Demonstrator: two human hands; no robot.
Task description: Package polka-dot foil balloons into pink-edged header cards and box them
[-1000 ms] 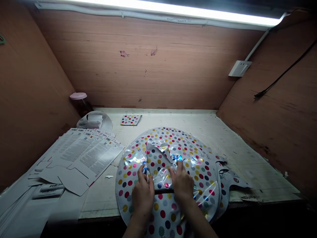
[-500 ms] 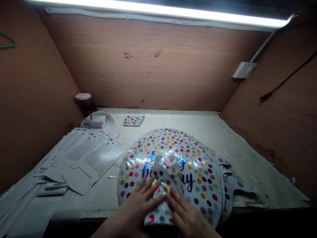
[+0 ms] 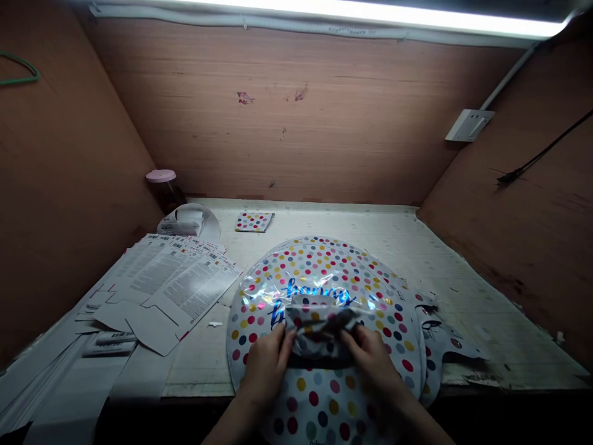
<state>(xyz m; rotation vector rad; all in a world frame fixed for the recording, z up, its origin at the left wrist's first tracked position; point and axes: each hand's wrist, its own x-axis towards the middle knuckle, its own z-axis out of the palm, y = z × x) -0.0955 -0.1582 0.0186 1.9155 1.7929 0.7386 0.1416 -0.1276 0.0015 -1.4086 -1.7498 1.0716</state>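
Note:
A partly folded foil balloon, silvery with coloured dots, is between my hands just above the stack. My left hand pinches its left edge between thumb and fingers. On the other side, my right hand grips the right edge with bent fingers. Underneath lie flat round foil balloons, white with coloured dots and blue lettering that the held piece partly covers. Dotted foil also hangs toward me below my hands; I cannot tell which balloon it belongs to.
Printed cardboard sheets are fanned out on the left. Behind them are a roll of labels and a pink-lidded jar. A small folded dotted packet lies at the back. Balloon tails stick out at the right.
Both hands were lying flat on a narrow folded piece of foil. Now they have moved apart and lifted it by its edges, spreading it sideways.

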